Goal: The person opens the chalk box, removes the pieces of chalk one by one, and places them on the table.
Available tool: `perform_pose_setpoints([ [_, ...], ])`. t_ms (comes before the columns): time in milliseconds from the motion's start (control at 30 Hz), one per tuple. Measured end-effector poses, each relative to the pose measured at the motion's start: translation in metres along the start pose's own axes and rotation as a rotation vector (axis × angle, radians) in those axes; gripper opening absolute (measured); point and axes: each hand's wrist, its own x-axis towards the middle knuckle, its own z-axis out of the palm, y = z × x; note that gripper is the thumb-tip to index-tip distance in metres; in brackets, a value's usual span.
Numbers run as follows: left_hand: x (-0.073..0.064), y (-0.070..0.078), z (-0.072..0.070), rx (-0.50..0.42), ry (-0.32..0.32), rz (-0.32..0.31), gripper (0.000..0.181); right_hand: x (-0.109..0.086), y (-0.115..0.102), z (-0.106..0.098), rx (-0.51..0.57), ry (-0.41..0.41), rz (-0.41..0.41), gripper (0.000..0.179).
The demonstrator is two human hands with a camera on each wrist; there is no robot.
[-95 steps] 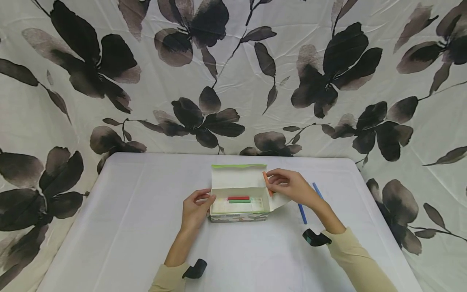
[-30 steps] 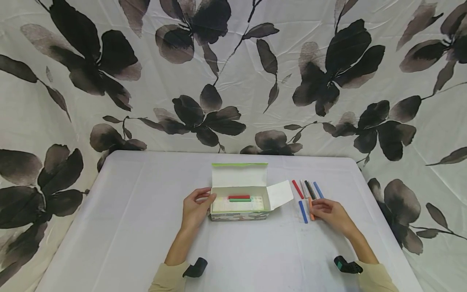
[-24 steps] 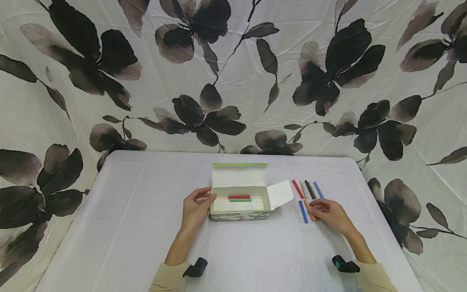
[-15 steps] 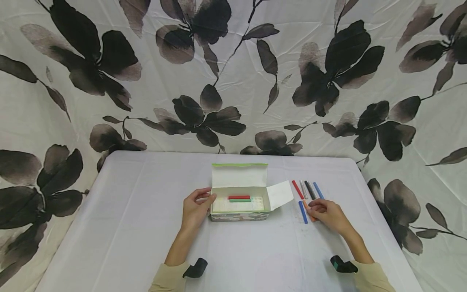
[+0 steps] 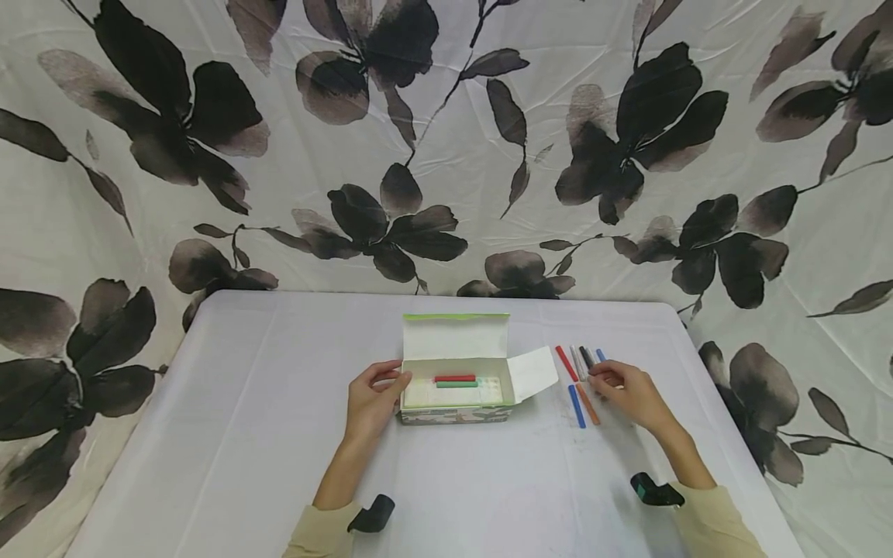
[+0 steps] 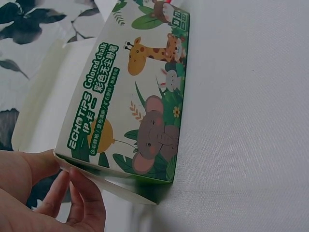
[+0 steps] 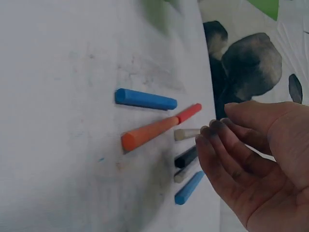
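Note:
My left hand (image 5: 371, 403) pinches the left end of an open colored chalk box (image 6: 145, 96), with thumb and fingers at its end flap in the left wrist view. Inside the box lie a red chalk stick (image 5: 455, 379) and a green chalk stick (image 5: 456, 384). My right hand (image 5: 631, 393) hovers over the chalk on the table, fingers loosely bent, thumb apart from the fingertips, nothing between them. Below it lie an orange chalk stick (image 7: 149, 134) and a blue one (image 7: 146, 99). Farther back are a red stick (image 5: 566, 363), a white one (image 5: 578, 363) and a black one (image 5: 587, 357), partly hidden by the fingers.
Another blue chalk stick (image 7: 189, 187) lies at the right end of the back row. The box's lid (image 5: 456, 338) stands up at the back and its right flap (image 5: 533, 375) sticks out toward the chalk. A floral cloth (image 5: 446, 139) hangs behind the white table (image 5: 251, 434).
My right hand carried the orange chalk stick from the box's right side to the table, laid it beside the blue one, let go and moved slightly back. My left hand stayed at the box.

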Motion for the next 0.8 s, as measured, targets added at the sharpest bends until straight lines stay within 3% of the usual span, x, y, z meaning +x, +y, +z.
perform_pose_setpoints([
  [467, 0.001, 0.001, 0.001, 0.009, 0.004, -0.011, 0.037, 0.024, -0.04, -0.022, -0.014, 0.046, -0.09, 0.021],
  [800, 0.001, 0.001, 0.001, 0.018, -0.001, -0.002, 0.036, 0.043, -0.071, -0.022, 0.025, 0.065, -0.166, 0.02],
])
